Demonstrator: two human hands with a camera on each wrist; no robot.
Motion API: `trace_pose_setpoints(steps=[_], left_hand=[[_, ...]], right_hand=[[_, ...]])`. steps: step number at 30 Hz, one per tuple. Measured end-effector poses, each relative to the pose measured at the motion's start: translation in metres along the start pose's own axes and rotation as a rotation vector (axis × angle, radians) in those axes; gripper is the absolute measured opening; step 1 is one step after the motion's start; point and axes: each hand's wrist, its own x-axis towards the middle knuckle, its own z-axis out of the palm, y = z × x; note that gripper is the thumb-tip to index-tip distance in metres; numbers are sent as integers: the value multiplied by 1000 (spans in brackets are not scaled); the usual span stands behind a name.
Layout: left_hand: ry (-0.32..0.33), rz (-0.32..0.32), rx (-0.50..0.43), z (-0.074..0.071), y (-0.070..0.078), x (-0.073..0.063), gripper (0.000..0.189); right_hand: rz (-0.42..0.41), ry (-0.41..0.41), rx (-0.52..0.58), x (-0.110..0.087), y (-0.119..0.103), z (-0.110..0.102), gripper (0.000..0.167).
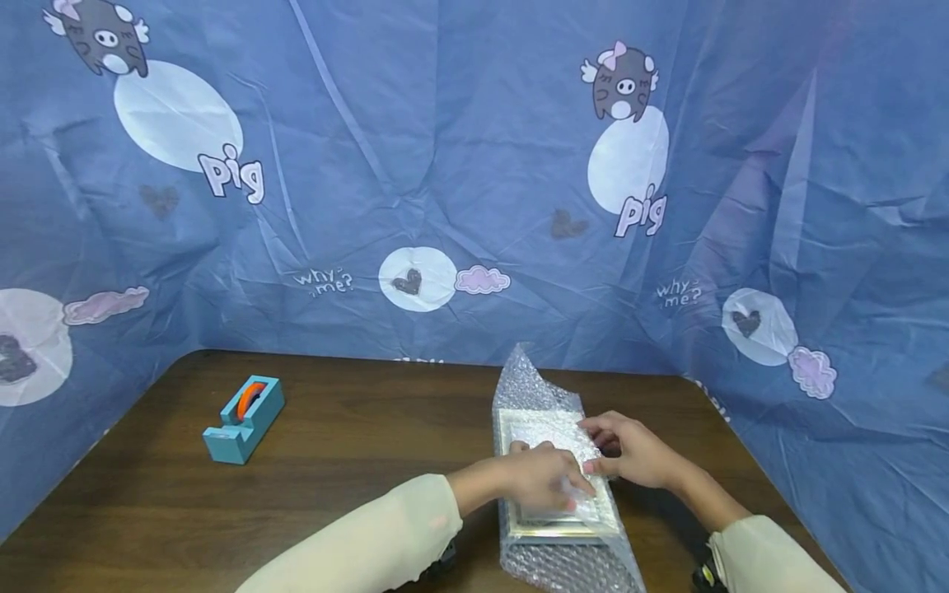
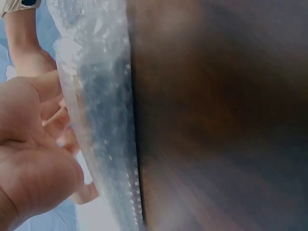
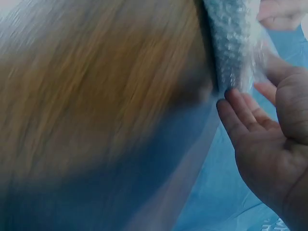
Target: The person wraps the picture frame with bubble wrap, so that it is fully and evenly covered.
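Bubble wrap [image 1: 567, 566] covers the frame [image 1: 544, 424], both ends unfolded; my left hand [image 1: 543, 479] rests loosely extended on top; my right hand [image 1: 639, 453], fingers parted, touches its edge.

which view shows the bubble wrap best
The head view: it shows most of the bubble wrap from above, including the part over the frame. The left wrist view shows only one side, close up beside the left hand; the right wrist view shows a smaller stretch, touched by the right hand.
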Motion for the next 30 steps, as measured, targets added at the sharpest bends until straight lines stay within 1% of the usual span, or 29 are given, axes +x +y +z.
trace_pose_setpoints(steps=[2,5,9,11,14,17,21,24,26,27,28,29,30], left_hand=[[-21,27,53,1,-3,-2,45],[-44,57,101,1,-5,-4,48],[-50,66,98,-1,-5,-8,45],[-51,68,96,-2,-4,-11,44],[-48,68,92,-2,-4,-15,44],[-47,73,94,-3,-6,-18,44],[-50,81,96,-3,-9,-22,45],[-61,87,84,-4,-13,-27,46],[-66,112,69,-6,-18,-29,44],[-65,126,44,-8,-21,-30,43],[-57,140,9,-10,-26,-31,41],[-33,151,-30,-13,-31,-31,39],[8,154,-68,-17,-37,-31,36]], right_hand=[[14,-12,6,-2,2,0,63],[20,-20,-12,-3,3,0,66],[-5,-16,-32,-1,3,1,72],[-23,-12,-43,0,2,2,73],[-42,-11,-72,1,0,3,64],[-45,-15,-99,1,-1,5,54],[-27,-28,-106,3,-4,8,51],[-27,-33,-101,4,-8,11,51],[-40,-35,-102,5,-11,13,52],[-39,-38,-100,6,-13,14,52],[-40,-41,-97,7,-14,14,52],[-41,-43,-96,8,-15,15,52],[-41,-45,-98,9,-15,15,53]])
